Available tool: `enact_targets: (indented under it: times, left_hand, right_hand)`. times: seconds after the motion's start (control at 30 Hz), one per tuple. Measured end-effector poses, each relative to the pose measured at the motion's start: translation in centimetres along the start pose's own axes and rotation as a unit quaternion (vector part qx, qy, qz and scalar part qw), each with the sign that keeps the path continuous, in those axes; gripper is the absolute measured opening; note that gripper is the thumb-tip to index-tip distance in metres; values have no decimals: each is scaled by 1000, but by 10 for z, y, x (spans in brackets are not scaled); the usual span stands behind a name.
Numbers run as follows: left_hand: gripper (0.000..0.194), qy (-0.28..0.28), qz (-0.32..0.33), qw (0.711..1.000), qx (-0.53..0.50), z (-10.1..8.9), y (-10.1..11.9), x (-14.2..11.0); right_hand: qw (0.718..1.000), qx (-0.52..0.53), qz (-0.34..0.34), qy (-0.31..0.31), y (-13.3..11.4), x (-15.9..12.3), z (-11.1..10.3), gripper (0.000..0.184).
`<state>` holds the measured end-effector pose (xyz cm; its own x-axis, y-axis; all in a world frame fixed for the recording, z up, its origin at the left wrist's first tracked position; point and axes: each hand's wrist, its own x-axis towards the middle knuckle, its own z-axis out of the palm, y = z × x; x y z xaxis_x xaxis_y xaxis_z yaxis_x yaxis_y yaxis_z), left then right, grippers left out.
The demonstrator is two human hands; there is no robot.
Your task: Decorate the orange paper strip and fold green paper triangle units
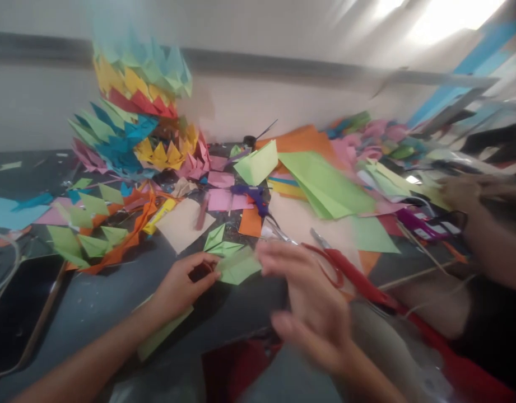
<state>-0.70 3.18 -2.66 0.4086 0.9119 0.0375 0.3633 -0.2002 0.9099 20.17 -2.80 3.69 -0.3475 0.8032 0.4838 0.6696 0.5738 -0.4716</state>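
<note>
My left hand (180,288) pinches a small folded light green paper piece (237,267) just above the dark table (93,302). My right hand (312,305) is blurred by motion right beside that piece, fingers stretched toward it; whether it touches the paper I cannot tell. More folded green triangles (218,239) lie just beyond my fingers.
A tall stacked model of coloured folded paper (135,112) stands at the back left. Loose green, pink and orange sheets (325,184) cover the middle. Red-handled scissors (345,271) lie to the right. Another person's hand (476,196) is at the far right. A dark tablet (18,308) lies left.
</note>
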Motion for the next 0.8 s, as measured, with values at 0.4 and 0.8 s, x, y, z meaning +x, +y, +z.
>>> enact_targets:
  times: [0.4,0.8]
  left_hand:
    - [27,-35,-84,985,-144,4,1,0]
    - [13,16,-60,946,319,1,2,-2]
  right_hand:
    - [906,317,279,-3,41,17,58,26]
    - [969,-118,191,-105,31,11,68,13]
